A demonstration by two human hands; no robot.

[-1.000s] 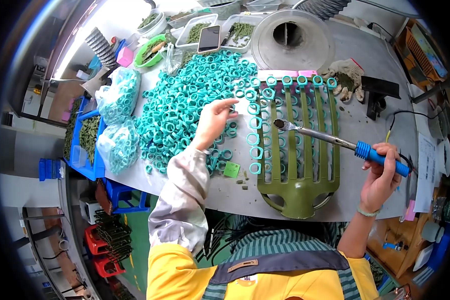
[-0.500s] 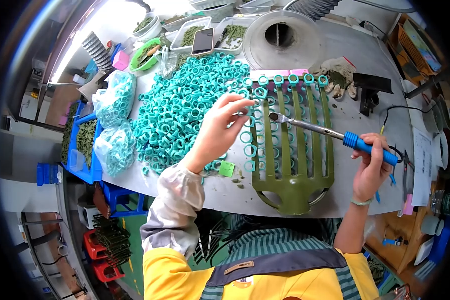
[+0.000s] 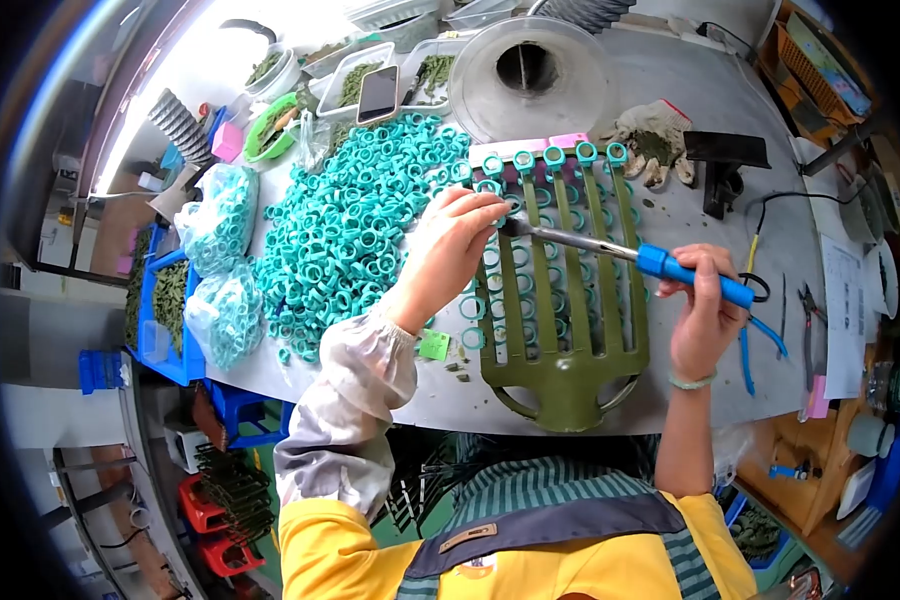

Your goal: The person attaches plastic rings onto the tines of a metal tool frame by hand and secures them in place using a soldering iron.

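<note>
My right hand [image 3: 708,310] grips the blue handle of a soldering iron [image 3: 660,262], whose long metal shaft reaches left to a darkened flat tip. That tip meets the fingertips of my left hand [image 3: 452,245], which pinch what looks like a teal ring, mostly hidden, at the leftmost bar of an olive-green wax frame [image 3: 570,385]. Along the frame's parallel bars stand rows of teal rings [image 3: 554,156]. Left of my left hand spreads a big heap of loose teal rings [image 3: 355,215].
Bags of teal rings [image 3: 220,215] stand left of the heap. Behind are tubs of green pieces [image 3: 355,78], a phone [image 3: 378,95] and a round clear cover [image 3: 470,85]. A glove [image 3: 655,140], black stand [image 3: 720,165] and pliers [image 3: 812,302] lie right.
The iron's tip has come down and left to my left fingertips, which have drawn together at the frame's left bar. The whole view has shifted slightly.
</note>
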